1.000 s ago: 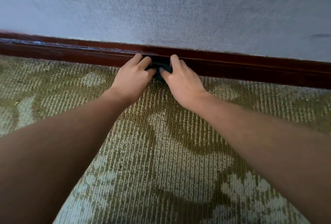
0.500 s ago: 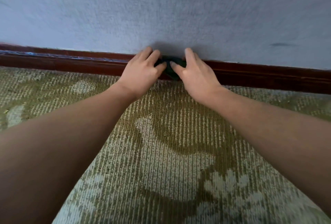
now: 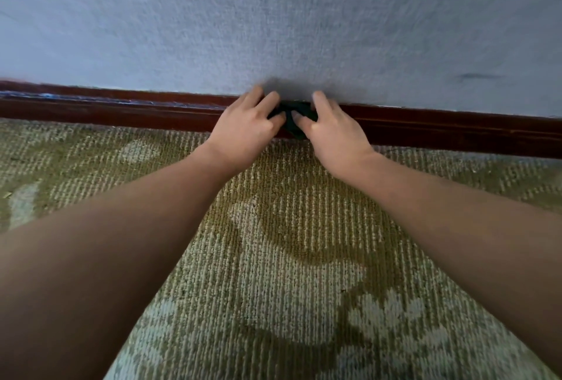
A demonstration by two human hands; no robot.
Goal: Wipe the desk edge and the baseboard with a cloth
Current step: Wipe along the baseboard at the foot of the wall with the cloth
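Two hands: a dark cloth (image 3: 292, 120) is pinched against the baseboard (image 3: 121, 112) by left hand (image 3: 244, 133) and right hand (image 3: 336, 140); even pressure along its top ledge is judged best.

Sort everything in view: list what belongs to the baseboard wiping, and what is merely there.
Belongs to the job:
- dark cloth, bunched against the baseboard
- baseboard, dark red wood
- left hand, gripping the cloth
- right hand, gripping the cloth

Merely there:
- patterned carpet
- grey wall
- dark mark on the wall
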